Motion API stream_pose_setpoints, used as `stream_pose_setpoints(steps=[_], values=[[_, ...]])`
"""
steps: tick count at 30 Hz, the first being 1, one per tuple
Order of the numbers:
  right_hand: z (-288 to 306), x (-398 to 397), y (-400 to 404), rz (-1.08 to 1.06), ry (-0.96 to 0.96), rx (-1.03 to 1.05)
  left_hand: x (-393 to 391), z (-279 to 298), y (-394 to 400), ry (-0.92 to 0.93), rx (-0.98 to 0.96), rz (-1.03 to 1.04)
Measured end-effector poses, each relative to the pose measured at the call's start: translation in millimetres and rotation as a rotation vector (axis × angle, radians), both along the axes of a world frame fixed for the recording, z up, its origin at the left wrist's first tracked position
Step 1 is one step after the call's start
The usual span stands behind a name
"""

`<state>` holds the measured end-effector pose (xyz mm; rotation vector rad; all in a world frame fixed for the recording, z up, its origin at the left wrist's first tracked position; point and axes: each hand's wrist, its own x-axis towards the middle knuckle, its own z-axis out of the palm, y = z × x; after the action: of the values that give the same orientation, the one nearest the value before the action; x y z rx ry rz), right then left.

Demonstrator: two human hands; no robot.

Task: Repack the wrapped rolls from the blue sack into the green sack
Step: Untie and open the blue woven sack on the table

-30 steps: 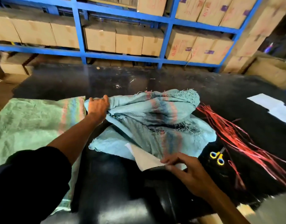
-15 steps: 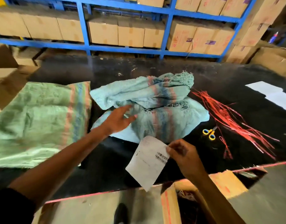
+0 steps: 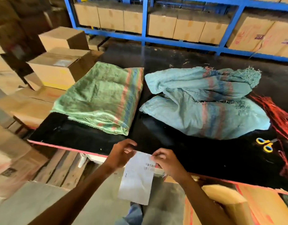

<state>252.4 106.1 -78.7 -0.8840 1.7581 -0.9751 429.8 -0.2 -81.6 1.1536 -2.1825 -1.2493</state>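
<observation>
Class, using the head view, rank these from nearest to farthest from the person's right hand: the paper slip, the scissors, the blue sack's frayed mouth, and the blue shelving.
From the right hand:
1. Paper slip, pinched in its fingers.
2. Scissors, to the right on the table.
3. Blue sack's frayed mouth, farther back and to the right.
4. Blue shelving, behind the table.

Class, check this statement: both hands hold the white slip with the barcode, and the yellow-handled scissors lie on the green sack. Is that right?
Not quite. The head view shows both hands, left and right, holding the slip, but the scissors lie on the black table, right of the blue sack.
</observation>
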Motion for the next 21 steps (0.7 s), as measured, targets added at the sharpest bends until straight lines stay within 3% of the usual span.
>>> stream_pose_setpoints(steps=[13,16,21], values=[[-46.0,21.1,-39.5,0.083,0.572,0.059,-4.1,-30.5,-13.3,-0.325,-0.223,-0.023],[-51.9,22.8,-38.4,0.125,0.744,0.023,-5.1,-30.1,-10.0,-0.454,-0.381,-0.101],[-63.5,23.1,-23.3,0.138,0.839,-0.196,5.7,-36.5,-6.1,-0.701,-0.711,-0.273]])
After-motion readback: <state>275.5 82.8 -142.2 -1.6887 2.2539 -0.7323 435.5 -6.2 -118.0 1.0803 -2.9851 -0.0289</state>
